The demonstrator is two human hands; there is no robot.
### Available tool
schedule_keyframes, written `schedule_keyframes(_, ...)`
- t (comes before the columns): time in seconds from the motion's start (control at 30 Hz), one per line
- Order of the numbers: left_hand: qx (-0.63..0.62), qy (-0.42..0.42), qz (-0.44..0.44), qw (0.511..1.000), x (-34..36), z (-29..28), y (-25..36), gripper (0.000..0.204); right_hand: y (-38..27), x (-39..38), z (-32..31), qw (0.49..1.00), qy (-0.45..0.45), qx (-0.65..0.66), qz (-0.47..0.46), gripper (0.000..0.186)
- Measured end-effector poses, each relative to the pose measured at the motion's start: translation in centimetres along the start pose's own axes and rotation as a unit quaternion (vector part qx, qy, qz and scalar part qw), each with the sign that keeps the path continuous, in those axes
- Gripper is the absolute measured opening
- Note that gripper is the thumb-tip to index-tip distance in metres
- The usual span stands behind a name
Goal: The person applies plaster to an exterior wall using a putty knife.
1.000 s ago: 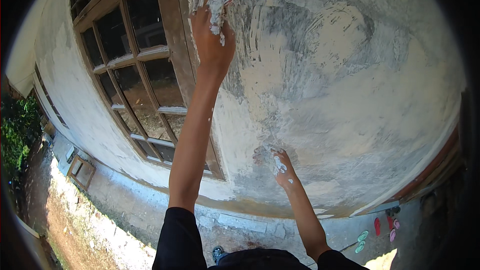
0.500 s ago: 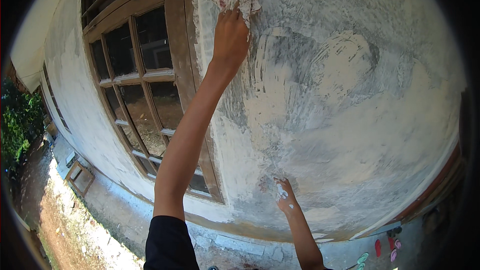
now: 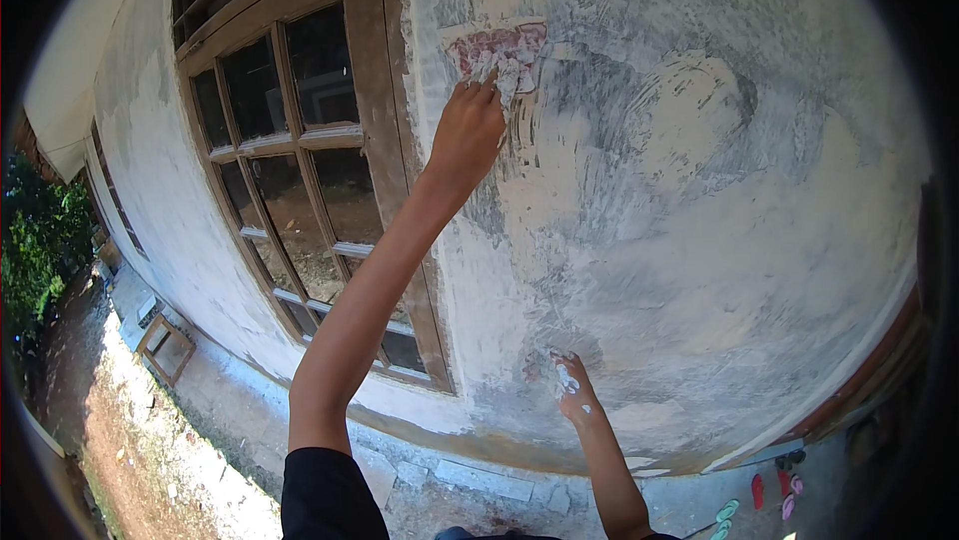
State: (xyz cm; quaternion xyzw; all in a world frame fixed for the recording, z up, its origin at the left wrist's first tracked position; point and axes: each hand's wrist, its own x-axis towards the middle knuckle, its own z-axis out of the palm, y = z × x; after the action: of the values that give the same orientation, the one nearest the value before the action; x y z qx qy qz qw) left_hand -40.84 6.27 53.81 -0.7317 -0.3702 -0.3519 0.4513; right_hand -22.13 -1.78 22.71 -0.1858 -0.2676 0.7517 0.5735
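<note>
My left hand (image 3: 470, 125) is raised high on the wall, its fingers closed round a wide red putty scraper (image 3: 499, 45). White putty coats the scraper and clings about the fingertips. The scraper's broad edge lies at the plaster wall (image 3: 759, 240), just right of the window. Much lower, my right hand (image 3: 573, 385) is closed, with white putty smeared over its back. Beside its fingers shows a putty-covered, faintly reddish thing (image 3: 534, 368) that blends into the wall, so its kind cannot be made out.
A brown wooden window (image 3: 300, 170) with several glass panes stands left of my left arm. Along the wall's foot runs a paved ledge (image 3: 479, 485). A small wooden frame (image 3: 165, 350) sits at the far left. Red flip-flops (image 3: 757, 490) and green flip-flops (image 3: 725, 515) lie at lower right.
My left hand has drawn the scraper down the wall, leaving a pale putty patch above it. My right hand stays in nearly the same place.
</note>
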Motion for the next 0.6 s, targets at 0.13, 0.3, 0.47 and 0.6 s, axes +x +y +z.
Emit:
schedule_keyframes(0.13,-0.039,0.024,0.008,0.999,-3.0,-0.4,-0.1,0.022,0.0,-1.5,2.6,0.999,-0.023,-0.033,0.007,0.02)
schedule_keyframes(0.3,-0.132,0.087,0.008,0.987,-2.9,-3.2,-0.7,0.042,0.7,-1.7,-0.7,0.995,0.071,-0.023,-0.069,0.024)
schedule_keyframes(0.47,-0.161,0.105,-0.07,0.979,-0.8,-5.4,-3.0,0.043,-2.1,-3.1,1.4,0.989,0.037,-0.123,-0.071,0.023)
schedule_keyframes(0.6,-0.148,0.062,-0.051,0.986,0.1,-6.1,-3.5,0.037,-3.8,-4.4,0.7,0.976,0.029,-0.155,-0.152,0.029)
